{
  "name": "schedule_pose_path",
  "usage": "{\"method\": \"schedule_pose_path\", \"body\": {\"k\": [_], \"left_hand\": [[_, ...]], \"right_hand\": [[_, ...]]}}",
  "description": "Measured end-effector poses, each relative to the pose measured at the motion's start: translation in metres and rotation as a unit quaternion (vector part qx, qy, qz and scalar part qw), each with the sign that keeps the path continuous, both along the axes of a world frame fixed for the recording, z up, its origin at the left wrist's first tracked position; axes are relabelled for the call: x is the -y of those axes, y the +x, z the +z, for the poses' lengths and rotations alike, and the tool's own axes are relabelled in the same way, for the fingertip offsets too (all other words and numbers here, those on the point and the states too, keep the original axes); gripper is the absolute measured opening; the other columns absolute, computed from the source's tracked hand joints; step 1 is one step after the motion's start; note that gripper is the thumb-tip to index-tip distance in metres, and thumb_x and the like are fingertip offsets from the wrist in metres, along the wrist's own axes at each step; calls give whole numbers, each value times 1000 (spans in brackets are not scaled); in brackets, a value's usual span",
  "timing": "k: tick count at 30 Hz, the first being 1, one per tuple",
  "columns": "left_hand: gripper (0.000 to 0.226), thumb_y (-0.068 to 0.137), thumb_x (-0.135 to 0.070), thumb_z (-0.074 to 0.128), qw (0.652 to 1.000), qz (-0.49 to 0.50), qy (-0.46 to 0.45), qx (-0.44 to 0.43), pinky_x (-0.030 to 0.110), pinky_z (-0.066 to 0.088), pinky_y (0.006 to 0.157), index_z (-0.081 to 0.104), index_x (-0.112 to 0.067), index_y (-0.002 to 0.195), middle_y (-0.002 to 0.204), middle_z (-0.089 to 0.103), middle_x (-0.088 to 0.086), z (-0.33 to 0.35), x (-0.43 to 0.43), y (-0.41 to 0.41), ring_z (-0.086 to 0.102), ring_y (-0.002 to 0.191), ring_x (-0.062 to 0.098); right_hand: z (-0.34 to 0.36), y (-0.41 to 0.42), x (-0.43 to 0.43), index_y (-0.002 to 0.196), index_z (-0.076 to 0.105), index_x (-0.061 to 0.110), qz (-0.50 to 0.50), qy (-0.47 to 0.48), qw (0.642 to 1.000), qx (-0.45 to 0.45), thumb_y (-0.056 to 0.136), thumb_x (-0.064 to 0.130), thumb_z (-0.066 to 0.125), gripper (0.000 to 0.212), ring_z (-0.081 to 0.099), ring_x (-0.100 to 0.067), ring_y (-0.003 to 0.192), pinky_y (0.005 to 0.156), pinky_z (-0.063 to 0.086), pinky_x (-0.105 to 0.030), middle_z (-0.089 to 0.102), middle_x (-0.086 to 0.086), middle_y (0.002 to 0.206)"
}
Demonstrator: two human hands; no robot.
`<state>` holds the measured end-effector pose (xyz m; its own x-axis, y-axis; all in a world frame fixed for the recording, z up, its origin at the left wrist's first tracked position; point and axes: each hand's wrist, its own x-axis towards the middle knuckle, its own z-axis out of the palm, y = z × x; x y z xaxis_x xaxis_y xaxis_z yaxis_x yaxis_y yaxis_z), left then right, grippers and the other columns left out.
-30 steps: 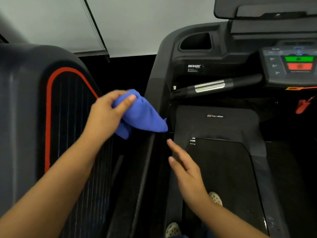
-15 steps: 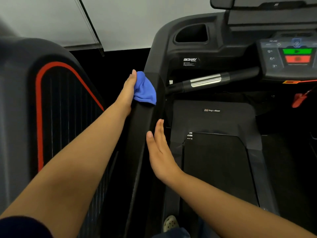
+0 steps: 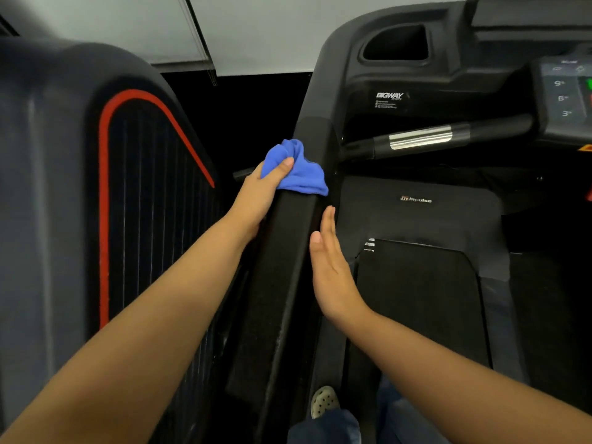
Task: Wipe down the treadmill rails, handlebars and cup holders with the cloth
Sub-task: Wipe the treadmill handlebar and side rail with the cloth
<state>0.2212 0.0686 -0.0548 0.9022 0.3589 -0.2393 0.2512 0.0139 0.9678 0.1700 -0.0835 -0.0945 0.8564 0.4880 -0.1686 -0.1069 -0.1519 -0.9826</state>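
A person's left hand (image 3: pixel 256 193) pinches a bunched blue cloth (image 3: pixel 296 171) against the top of a treadmill's left side rail (image 3: pixel 282 267); the right hand (image 3: pixel 330 270), fingers straight and together, lies flat along the rail's right face. Far right, the cup holder (image 3: pixel 397 43) looks dark inside, contents indiscernible.

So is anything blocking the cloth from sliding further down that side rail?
Nothing visible does. The left hand presses the blue cloth onto the side rail, whose top runs bare toward the person. The right hand lies open beside the rail's inner edge, not across it.
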Motion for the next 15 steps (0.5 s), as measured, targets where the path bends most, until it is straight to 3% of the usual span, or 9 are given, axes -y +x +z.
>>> {"method": "schedule_pose_path", "body": {"k": [2, 7, 15], "left_hand": [[36, 89, -48, 55, 1000, 10, -15, -20, 29, 53, 87, 62, -29, 118, 108, 71, 1, -2, 4, -22, 67, 99, 13], [40, 89, -51, 52, 994, 29, -71, -73, 25, 50, 83, 61, -28, 120, 107, 72, 0, -2, 14, -77, 68, 98, 11], [42, 76, -48, 55, 977, 65, -83, -183, 20, 50, 75, 62, -28, 112, 99, 74, -3, 17, 38, -195, 69, 91, 8]], "right_hand": [[-1, 0, 1, 148, -7, 30, 2, -2, 1000, 1, 101, 38, 22, 55, -4, 11, 138, 111, 2, -10, -8, 21, 155], [-2, -2, -1, 148, -6, 32, -5, 2, 1000, -2, 101, 39, 22, 55, -1, 17, 133, 95, 2, 9, -7, 24, 154], [-3, -1, -1, 149, -5, 31, -7, -16, 1000, 10, 101, 40, 21, 55, -1, 15, 132, 90, 1, 12, -7, 21, 156]]}}
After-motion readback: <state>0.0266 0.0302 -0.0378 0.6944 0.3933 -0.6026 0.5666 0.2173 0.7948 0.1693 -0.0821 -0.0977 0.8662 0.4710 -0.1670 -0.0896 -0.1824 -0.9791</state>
